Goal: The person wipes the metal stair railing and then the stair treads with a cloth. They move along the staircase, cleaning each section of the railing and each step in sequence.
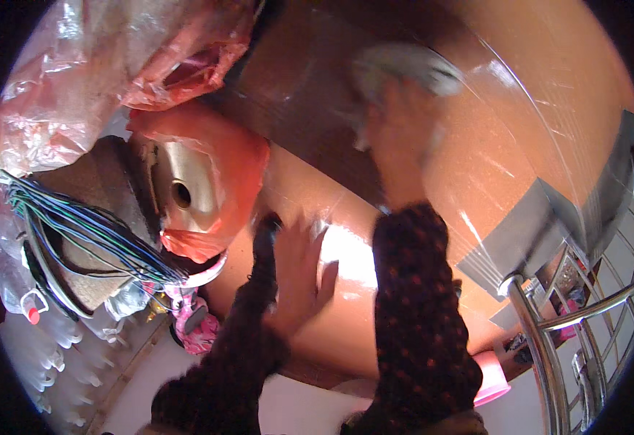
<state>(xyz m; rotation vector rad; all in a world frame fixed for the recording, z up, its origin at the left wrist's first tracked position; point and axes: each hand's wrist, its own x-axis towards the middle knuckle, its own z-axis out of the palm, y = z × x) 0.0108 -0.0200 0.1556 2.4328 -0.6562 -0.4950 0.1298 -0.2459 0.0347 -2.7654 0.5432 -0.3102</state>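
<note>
A glossy orange-brown surface [306, 179], covered with clear film in places, spreads out before me. My right hand [401, 128] presses a white cloth [404, 65] against its upper part; both are blurred. Lower and to the left, my left hand [300, 277] rests flat on the same surface with its fingers spread, beside a bright reflection. Nothing shows in that hand. Close by its fingertips is a dark, narrow object whose kind I cannot tell. Both my forearms are in dark patterned sleeves.
An orange-red plastic bag [246, 163] surrounds a metal object with a round hole at left. Near it lie a bundle of thin wires [94, 228] and clear plastic bottles [50, 348]. A metal rack [534, 326] and pink container [491, 378] stand at right.
</note>
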